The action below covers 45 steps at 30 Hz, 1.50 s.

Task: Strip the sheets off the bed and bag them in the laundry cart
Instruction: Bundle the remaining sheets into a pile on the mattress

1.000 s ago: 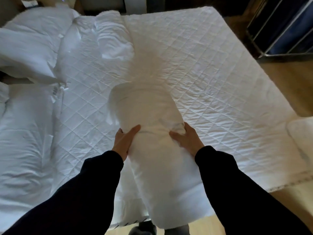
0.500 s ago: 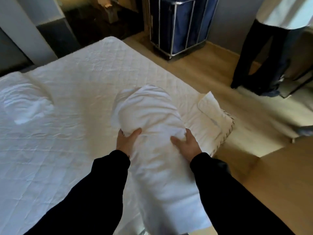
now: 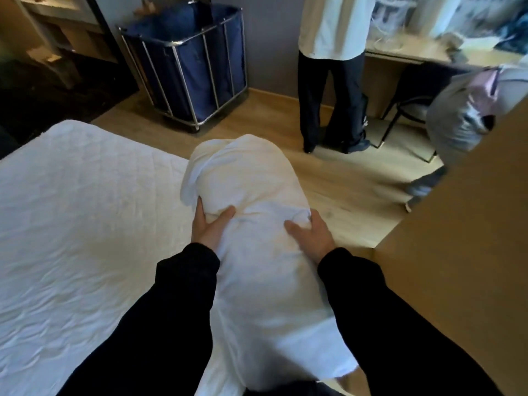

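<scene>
While left hand (image 3: 208, 228) and right hand (image 3: 313, 237) grip sheet bundle (image 3: 245, 172) from both sides, off right edge of bed (image 3: 71, 210), long axis points far; laundry cart (image 3: 188, 61) far-left, well apart, left hand nearer.

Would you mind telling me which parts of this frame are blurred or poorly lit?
Head view: the sheet bundle, left hand and right hand are sharp; the grey-clad person at right is motion-smeared; the corner left of the laundry cart is dark; the cart's posts lean from wide-angle distortion.
</scene>
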Tool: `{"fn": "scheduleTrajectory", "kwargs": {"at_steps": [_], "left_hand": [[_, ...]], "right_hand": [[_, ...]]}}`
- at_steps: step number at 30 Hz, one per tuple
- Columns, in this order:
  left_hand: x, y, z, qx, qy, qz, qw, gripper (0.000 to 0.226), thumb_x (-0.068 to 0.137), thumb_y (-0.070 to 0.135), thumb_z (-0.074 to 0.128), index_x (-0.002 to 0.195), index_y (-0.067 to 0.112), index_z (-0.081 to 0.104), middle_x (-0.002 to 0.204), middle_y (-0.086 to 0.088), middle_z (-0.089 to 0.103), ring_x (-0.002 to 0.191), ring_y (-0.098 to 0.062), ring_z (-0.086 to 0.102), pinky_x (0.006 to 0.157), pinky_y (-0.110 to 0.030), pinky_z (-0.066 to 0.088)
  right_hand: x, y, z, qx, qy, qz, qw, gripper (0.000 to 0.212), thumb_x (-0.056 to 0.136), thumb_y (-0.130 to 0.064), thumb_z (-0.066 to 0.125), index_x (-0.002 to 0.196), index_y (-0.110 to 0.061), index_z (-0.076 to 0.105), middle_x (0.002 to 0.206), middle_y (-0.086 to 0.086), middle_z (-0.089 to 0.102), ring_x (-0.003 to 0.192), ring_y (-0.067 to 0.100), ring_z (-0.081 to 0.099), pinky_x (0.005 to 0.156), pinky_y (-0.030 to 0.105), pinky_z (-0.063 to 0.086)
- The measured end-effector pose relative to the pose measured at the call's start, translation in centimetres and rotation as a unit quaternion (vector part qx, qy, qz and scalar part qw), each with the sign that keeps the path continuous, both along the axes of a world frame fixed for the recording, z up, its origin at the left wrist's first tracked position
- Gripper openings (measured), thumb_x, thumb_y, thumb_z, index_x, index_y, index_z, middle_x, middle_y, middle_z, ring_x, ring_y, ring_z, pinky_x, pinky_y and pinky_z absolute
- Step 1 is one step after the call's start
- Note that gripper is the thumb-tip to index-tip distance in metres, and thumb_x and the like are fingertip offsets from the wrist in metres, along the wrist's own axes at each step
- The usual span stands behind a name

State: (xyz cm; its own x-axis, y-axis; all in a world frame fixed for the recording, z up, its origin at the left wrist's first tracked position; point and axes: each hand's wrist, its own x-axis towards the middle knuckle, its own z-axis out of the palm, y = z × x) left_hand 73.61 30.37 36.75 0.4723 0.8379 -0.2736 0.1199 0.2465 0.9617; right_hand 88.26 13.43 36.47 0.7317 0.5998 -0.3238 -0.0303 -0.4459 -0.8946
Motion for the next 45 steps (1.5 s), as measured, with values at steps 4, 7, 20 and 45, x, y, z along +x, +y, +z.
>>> {"fn": "scheduleTrajectory", "kwargs": {"at_steps": [4, 7, 20, 45], "left_hand": [[4.3, 2.1, -0.7, -0.013, 0.014, -0.014, 1.0, 0.09, 0.06, 0.043, 0.084, 0.139, 0.039, 0.043, 0.13, 0.004, 0.06, 0.115, -0.02, 0.059, 0.099, -0.046, 0.048], [7.9, 4.7, -2.1, 0.015, 0.053, -0.02, 0.998, 0.099, 0.052, 0.054, 0.082, 0.14, 0.034, 0.043, 0.134, 0.001, 0.056, 0.119, -0.023, 0.056, 0.101, -0.049, 0.045], [25.2, 11.4, -0.7, 0.045, 0.062, -0.033, 0.996, 0.098, 0.051, 0.051, 0.074, 0.14, 0.023, 0.045, 0.127, 0.0, 0.059, 0.11, -0.017, 0.057, 0.082, -0.023, 0.046], [48.1, 25.7, -2.1, 0.113, 0.198, 0.175, 0.958, 0.089, 0.063, 0.056, 0.064, 0.143, 0.031, 0.036, 0.139, -0.01, 0.034, 0.131, -0.025, 0.036, 0.102, -0.028, 0.031]], "right_hand": [[3.5, 1.5, -1.0, 0.006, 0.036, -0.029, 0.999, 0.062, 0.083, -0.035, 0.072, 0.135, -0.015, 0.046, 0.138, 0.004, 0.052, 0.101, 0.013, 0.058, 0.085, 0.023, 0.04], [6.6, 3.6, -1.8, -0.011, 0.03, -0.044, 0.999, 0.066, 0.075, -0.047, 0.072, 0.132, -0.023, 0.049, 0.131, -0.001, 0.057, 0.107, 0.014, 0.058, 0.094, 0.03, 0.046], [23.1, 10.8, -0.7, -0.05, 0.027, -0.039, 0.998, 0.071, 0.07, -0.056, 0.068, 0.132, -0.03, 0.047, 0.132, -0.016, 0.046, 0.118, 0.018, 0.054, 0.103, 0.038, 0.042], [50.6, 32.8, -2.2, -0.06, -0.033, 0.19, 0.979, 0.071, 0.075, -0.057, 0.06, 0.138, -0.057, 0.027, 0.116, -0.004, 0.047, 0.105, 0.021, 0.055, 0.097, 0.034, 0.045]]}}
